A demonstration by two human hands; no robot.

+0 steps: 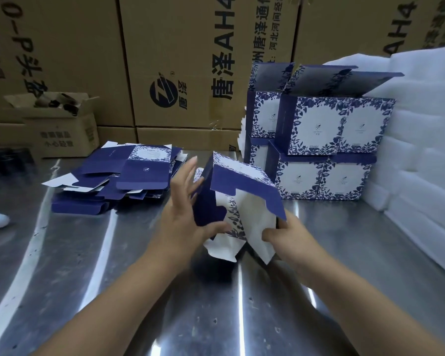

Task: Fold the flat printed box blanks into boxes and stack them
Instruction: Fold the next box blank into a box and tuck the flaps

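Observation:
A half-folded blue and white printed box (242, 186) stands tilted above the steel table, its white inner flaps hanging toward me. My left hand (188, 211) lies against its left side with fingers straight and the thumb pressing the lower flap. My right hand (283, 237) pinches the box's lower right edge, fingers curled round the white flap. A loose pile of flat blue blanks (118, 176) lies to the left. Folded boxes (319, 140) are stacked two high at the right, the top ones with lids open.
The steel table (165, 304) has scuffed bare metal near me. Large brown cartons (180, 60) wall off the back. A small open carton (59, 122) sits at the far left. White foam sheets (427, 140) pile up along the right edge.

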